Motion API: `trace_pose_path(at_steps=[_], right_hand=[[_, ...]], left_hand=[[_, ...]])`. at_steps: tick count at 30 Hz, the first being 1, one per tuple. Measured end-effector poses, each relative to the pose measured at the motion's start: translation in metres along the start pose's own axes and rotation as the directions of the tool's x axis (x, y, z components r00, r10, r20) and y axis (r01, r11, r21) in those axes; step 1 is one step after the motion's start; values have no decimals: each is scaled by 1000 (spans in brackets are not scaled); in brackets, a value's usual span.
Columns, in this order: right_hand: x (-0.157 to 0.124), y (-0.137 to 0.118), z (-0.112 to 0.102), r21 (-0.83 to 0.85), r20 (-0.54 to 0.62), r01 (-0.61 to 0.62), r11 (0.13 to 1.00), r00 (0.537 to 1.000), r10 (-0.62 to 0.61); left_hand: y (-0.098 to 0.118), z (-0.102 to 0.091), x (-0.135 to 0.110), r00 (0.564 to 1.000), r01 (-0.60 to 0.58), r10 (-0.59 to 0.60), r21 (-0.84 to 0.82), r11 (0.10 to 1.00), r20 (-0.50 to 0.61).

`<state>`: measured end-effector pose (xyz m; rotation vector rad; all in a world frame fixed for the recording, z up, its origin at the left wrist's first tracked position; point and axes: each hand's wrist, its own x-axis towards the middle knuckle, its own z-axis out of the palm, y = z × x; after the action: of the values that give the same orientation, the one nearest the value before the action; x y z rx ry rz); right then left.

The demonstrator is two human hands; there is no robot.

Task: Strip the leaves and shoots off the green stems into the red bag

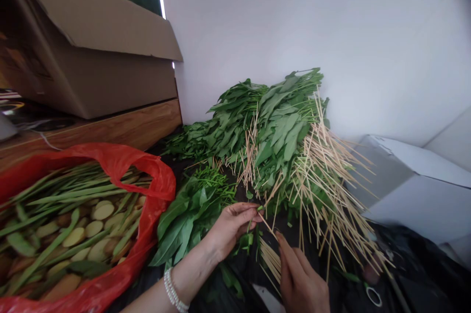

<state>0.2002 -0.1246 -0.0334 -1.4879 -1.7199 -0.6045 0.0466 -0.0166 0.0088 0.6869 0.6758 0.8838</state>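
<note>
My left hand (235, 222), with a white beaded bracelet on its wrist, pinches a small piece of green stem (260, 208) between thumb and fingers. A thin wooden skewer (268, 224) runs from that stem down to my right hand (301, 273), which is closed on its lower end. Bare skewers (270, 260) lie in a bundle beside my right hand. To the left of my left hand rests a bunch of loose leafy greens (184, 224) with cut stems. Behind both hands rises a heap of leafy greens on skewers (287, 131), their sticks pointing toward me.
At the left stands a red plastic bag (162, 180) holding green beans and potato slices. A cardboard box (121, 77) sits on a wooden surface (147, 129) behind it. At the right are a white box (419, 195) and black plastic (415, 259). A white wall (294, 18) closes the back.
</note>
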Motion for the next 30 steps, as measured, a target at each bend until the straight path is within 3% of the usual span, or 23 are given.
trace_pose_path(at_steps=[15, 23, 30], right_hand=[[-15, 0, 11, 87, 42, -69, 994, 997, 66], [-2, -4, 4, 69, -13, 9, 998, 1000, -8], [-1, -4, 4, 65, -18, 28, 998, 999, -27]], left_hand=[[-3, 1, 1, 1000, -6, 6, 13, 1000, -1], [-1, 2, 0, 1000, -5, 5, -2, 1000, 6], [-3, 2, -1, 998, 68, -68, -55, 996, 4]])
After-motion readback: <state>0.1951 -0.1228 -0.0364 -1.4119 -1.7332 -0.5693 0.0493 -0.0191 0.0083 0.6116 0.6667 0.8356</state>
